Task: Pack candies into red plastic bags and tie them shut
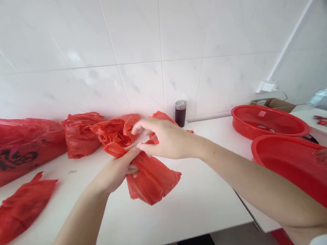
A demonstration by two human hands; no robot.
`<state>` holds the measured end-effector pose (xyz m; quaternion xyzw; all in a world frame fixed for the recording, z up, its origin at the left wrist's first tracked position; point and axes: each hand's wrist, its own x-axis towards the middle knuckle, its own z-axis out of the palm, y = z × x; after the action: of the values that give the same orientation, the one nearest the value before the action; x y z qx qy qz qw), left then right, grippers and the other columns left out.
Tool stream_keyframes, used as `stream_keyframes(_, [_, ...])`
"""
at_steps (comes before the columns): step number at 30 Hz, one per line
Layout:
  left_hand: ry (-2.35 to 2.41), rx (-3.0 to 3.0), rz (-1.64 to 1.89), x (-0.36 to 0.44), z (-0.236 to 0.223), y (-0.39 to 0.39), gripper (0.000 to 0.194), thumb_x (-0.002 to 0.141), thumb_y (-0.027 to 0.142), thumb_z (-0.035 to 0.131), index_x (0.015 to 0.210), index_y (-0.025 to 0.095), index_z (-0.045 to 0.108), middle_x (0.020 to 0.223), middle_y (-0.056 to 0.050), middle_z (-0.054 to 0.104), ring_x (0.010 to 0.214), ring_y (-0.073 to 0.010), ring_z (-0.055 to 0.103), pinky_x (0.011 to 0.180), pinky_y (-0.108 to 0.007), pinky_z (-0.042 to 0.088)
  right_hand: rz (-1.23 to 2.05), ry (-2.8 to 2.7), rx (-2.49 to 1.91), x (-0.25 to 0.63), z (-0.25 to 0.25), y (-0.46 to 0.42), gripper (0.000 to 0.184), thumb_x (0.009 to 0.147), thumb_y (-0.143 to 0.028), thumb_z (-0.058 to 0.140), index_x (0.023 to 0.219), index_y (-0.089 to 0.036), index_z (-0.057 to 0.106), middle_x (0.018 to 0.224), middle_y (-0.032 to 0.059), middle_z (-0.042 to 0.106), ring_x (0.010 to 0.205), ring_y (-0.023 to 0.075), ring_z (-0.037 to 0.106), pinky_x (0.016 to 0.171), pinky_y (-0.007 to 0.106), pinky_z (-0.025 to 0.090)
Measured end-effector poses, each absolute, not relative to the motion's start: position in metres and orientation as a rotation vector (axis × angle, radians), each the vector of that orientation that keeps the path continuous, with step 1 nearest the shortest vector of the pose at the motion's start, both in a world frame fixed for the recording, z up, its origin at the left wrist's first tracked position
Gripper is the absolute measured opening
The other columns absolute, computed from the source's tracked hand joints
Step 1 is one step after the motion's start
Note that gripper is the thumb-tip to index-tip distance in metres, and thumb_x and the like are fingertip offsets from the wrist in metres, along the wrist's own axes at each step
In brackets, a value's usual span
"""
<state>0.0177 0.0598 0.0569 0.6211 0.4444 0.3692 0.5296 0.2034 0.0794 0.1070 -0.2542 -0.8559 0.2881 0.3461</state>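
A crumpled red plastic bag (152, 178) lies in the middle of the white table (188, 208), its upper part bunched up toward the wall. My left hand (116, 171) grips the bag at its middle, fingers closed round the plastic. My right hand (165, 137) reaches in from the right above it and pinches the bag's upper part between thumb and fingers.
More red bags lie at the left: a big printed one (17, 148), a bunched one (80, 133) and a flat one (19, 209). A dark cylinder with a metal lid (180, 113) stands by the tiled wall. Two red plastic baskets (269, 121) (308, 171) sit at the right.
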Motion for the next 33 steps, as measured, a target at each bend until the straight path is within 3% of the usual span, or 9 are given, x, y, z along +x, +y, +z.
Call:
stream_keyframes(3, [1.012, 1.34, 0.827, 0.02, 0.045, 0.072, 0.033, 0.09, 0.052, 0.047, 0.083, 0.021, 0.055, 0.049, 0.009, 0.025, 0.044, -0.0074, 0.023, 0.048, -0.022, 0.036, 0.894, -2.165, -0.82, 0.216, 0.071, 0.093, 0.005, 0.086, -0.022, 0.055, 0.092, -0.021, 0.057, 0.088, -0.0012, 0.064, 0.082, 0.0123, 0.061, 0.074, 0.029, 0.049])
stream_keyframes(8, [1.02, 1.486, 0.807, 0.012, 0.04, 0.074, 0.032, 0.09, 0.047, 0.048, 0.084, 0.019, 0.061, 0.075, -0.001, 0.061, 0.065, -0.0132, 0.052, 0.071, -0.03, 0.045, 1.046, -1.968, -0.726, 0.218, 0.061, 0.072, 0.007, 0.087, -0.027, 0.058, 0.087, -0.021, 0.054, 0.082, -0.0021, 0.061, 0.075, 0.0112, 0.06, 0.069, 0.026, 0.049])
stream_keyframes(14, [1.049, 1.758, 0.594, 0.015, 0.049, 0.064, 0.013, 0.084, 0.028, 0.056, 0.085, 0.022, 0.067, 0.073, 0.002, 0.058, 0.057, -0.0107, 0.048, 0.06, -0.026, 0.041, 1.057, -1.823, -0.708, 0.208, 0.037, 0.086, 0.023, 0.095, -0.042, 0.048, 0.106, -0.024, 0.057, 0.099, 0.0022, 0.063, 0.099, 0.0152, 0.059, 0.092, 0.033, 0.044])
stream_keyframes(18, [1.352, 2.029, 0.733, 0.027, 0.032, 0.061, 0.019, 0.071, 0.007, 0.044, 0.073, 0.022, 0.055, 0.055, 0.006, 0.045, 0.051, -0.011, 0.04, 0.052, -0.024, 0.034, 1.302, -1.727, -0.733, 0.197, -0.006, 0.107, 0.033, 0.096, -0.048, 0.041, 0.104, -0.022, 0.061, 0.092, 0.0015, 0.062, 0.093, 0.0161, 0.059, 0.09, 0.033, 0.045])
stream_keyframes(20, [1.503, 2.193, 0.909, 0.032, 0.018, 0.062, 0.025, 0.065, 0.004, 0.041, 0.077, 0.022, 0.052, 0.062, 0.004, 0.053, 0.056, -0.0125, 0.046, 0.055, -0.024, 0.037, 1.433, -1.63, -0.689, 0.193, -0.02, 0.107, 0.029, 0.094, -0.047, 0.046, 0.102, -0.023, 0.062, 0.082, -0.0008, 0.06, 0.083, 0.0148, 0.059, 0.085, 0.032, 0.046])
stream_keyframes(23, [1.552, 2.348, 1.14, 0.036, 0.001, 0.064, 0.028, 0.069, 0.006, 0.041, 0.089, 0.022, 0.053, 0.102, -0.004, 0.064, 0.079, -0.0162, 0.059, 0.062, -0.025, 0.042, 1.706, -1.556, -0.631, 0.193, -0.025, 0.1, 0.024, 0.09, -0.044, 0.054, 0.098, -0.023, 0.06, 0.066, -0.0046, 0.053, 0.062, 0.0121, 0.056, 0.07, 0.03, 0.049])
stream_keyframes(25, [1.522, 2.343, 1.149, 0.036, -0.006, 0.064, 0.03, 0.078, 0.011, 0.041, 0.101, 0.022, 0.056, 0.114, -0.006, 0.063, 0.09, -0.018, 0.062, 0.068, -0.027, 0.046, 1.733, -1.547, -0.633, 0.196, -0.024, 0.098, 0.024, 0.089, -0.045, 0.055, 0.092, -0.021, 0.059, 0.071, -0.0029, 0.057, 0.064, 0.0134, 0.06, 0.067, 0.03, 0.05])
stream_keyframes(28, [1.49, 2.175, 0.996, 0.024, -0.022, 0.059, 0.03, 0.092, 0.026, 0.037, 0.114, 0.025, 0.058, 0.109, -0.005, 0.067, 0.091, -0.0184, 0.064, 0.079, -0.029, 0.048, 1.552, -1.579, -0.691, 0.21, -0.029, 0.101, 0.026, 0.091, -0.045, 0.051, 0.085, -0.02, 0.054, 0.084, 0.0008, 0.063, 0.08, 0.0165, 0.065, 0.077, 0.033, 0.051])
stream_keyframes(33, [1.644, 1.765, 0.92, -0.02, -0.084, 0.03, 0.04, 0.094, 0.05, 0.033, 0.095, 0.023, 0.063, 0.091, -0.005, 0.072, 0.089, -0.0218, 0.066, 0.081, -0.031, 0.051, 1.163, -1.606, -1.255, 0.255, -0.084, 0.12, 0.022, 0.093, -0.038, 0.041, 0.084, -0.021, 0.052, 0.084, 0.0022, 0.07, 0.082, 0.0168, 0.067, 0.072, 0.028, 0.049])
